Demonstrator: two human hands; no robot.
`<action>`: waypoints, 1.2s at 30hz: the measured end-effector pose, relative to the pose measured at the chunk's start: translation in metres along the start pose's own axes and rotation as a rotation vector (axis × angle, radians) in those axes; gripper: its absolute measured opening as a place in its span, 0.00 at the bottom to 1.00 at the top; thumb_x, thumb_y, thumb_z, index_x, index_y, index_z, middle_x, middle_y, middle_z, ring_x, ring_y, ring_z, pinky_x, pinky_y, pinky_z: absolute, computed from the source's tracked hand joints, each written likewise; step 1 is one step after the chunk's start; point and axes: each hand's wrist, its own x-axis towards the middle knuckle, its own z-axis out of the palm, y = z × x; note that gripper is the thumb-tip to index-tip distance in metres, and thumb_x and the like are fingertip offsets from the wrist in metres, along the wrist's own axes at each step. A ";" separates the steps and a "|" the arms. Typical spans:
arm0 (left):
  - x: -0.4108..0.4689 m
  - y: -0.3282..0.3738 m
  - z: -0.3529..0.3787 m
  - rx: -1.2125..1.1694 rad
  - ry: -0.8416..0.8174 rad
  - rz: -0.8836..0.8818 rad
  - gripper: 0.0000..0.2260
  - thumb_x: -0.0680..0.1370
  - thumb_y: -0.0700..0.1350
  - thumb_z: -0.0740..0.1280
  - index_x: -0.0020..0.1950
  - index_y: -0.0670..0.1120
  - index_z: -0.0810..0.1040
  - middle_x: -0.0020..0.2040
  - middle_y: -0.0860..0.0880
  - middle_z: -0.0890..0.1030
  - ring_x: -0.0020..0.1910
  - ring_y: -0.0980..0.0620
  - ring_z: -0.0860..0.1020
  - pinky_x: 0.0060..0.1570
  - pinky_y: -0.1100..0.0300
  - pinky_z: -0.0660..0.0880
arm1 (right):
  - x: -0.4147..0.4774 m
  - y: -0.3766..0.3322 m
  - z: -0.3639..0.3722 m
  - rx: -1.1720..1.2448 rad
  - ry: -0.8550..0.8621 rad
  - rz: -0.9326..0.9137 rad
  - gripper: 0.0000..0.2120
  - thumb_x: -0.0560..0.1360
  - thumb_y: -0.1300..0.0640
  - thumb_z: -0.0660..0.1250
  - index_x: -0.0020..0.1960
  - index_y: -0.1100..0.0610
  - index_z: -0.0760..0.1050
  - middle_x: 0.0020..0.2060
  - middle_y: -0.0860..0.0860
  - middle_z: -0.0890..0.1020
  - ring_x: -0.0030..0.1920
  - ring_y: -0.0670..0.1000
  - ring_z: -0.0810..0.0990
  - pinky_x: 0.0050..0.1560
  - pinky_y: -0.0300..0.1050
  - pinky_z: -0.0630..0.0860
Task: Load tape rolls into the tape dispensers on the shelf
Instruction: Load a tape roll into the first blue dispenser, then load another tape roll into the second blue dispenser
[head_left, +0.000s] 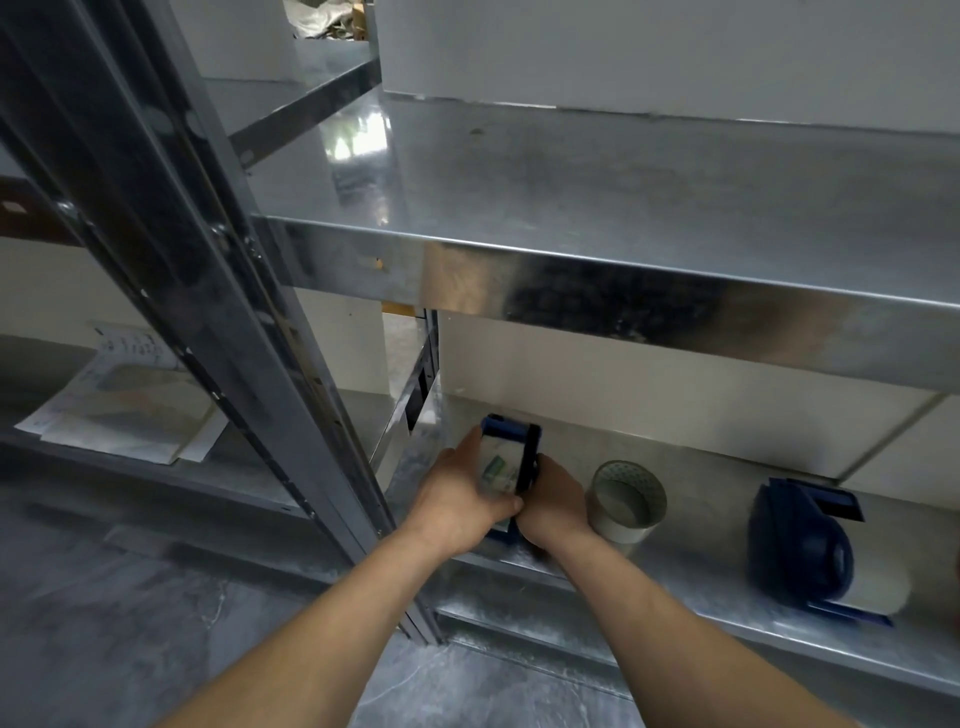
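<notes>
Seating the roll squarely looks wise while left hand (460, 501) and right hand (553, 501) both clench the blue dispenser (511, 470) on the lower shelf (701, 561), spare tape roll (626, 501) at its three o'clock.

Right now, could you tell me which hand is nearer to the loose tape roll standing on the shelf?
Right. The right hand sits just beside the loose tape roll; the left hand is farther, across the blue dispenser both hold.

The tape dispenser (511, 467) on the lower shelf (701, 597) is largely hidden by both hands, so its roll is unclear. Left of it, printing on papers (124, 410) is unreadable.
</notes>
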 end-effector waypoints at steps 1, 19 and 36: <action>-0.002 0.000 0.000 -0.001 0.003 0.002 0.29 0.64 0.51 0.75 0.63 0.58 0.70 0.52 0.54 0.80 0.51 0.54 0.80 0.50 0.54 0.81 | 0.000 0.000 0.000 0.009 0.004 0.003 0.07 0.77 0.56 0.65 0.43 0.48 0.68 0.51 0.51 0.84 0.48 0.53 0.81 0.42 0.42 0.70; -0.021 0.012 -0.017 -0.020 0.114 0.013 0.25 0.70 0.49 0.75 0.64 0.53 0.71 0.60 0.53 0.71 0.55 0.55 0.74 0.51 0.66 0.72 | -0.023 -0.005 -0.020 0.275 0.097 0.081 0.20 0.75 0.56 0.69 0.66 0.56 0.72 0.53 0.54 0.83 0.48 0.52 0.80 0.44 0.41 0.71; -0.137 0.060 -0.025 -0.293 0.167 0.299 0.36 0.68 0.50 0.77 0.74 0.49 0.68 0.43 0.55 0.85 0.41 0.56 0.83 0.54 0.56 0.78 | -0.199 0.011 -0.082 0.343 0.576 -0.158 0.21 0.68 0.52 0.78 0.59 0.48 0.77 0.47 0.42 0.82 0.46 0.43 0.81 0.56 0.50 0.80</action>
